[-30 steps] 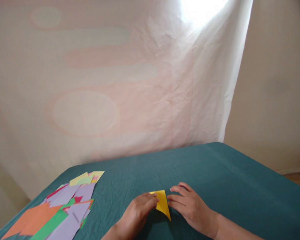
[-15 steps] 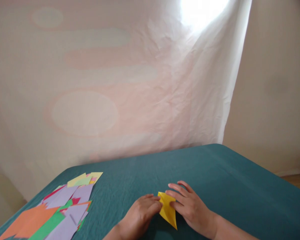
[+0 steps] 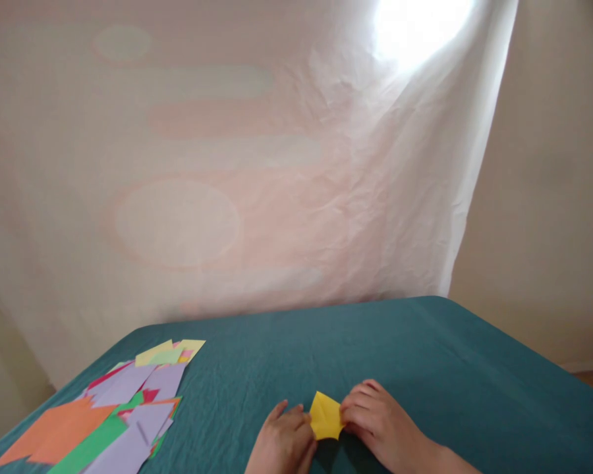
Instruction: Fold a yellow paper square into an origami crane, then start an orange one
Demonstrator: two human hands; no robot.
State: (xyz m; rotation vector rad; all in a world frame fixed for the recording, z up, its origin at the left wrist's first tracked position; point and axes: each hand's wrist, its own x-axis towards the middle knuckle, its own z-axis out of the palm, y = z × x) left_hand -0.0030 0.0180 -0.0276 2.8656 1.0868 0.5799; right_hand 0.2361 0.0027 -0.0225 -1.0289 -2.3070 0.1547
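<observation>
A small folded piece of yellow paper (image 3: 326, 417) is held between my two hands, near the front of the table. My left hand (image 3: 286, 440) pinches its left side, fingers bent and the thumb low. On the opposite edge, my right hand (image 3: 378, 421) grips the paper with curled fingers pressed together. The paper shows creases and a pointed top corner; its lower edge sits just above the cloth and casts a shadow. Parts of both side edges are hidden under my fingers.
A teal cloth (image 3: 247, 368) covers the table. At the left lies a loose pile of coloured sheets, with orange paper (image 3: 62, 428), green paper (image 3: 96, 444) and lilac paper (image 3: 128, 385). Behind hangs a pale patterned curtain (image 3: 286, 217).
My right fingers, spread before, have closed on the paper's right edge. The yellow paper has turned, so its long point toward me no longer shows. The view has shifted slightly.
</observation>
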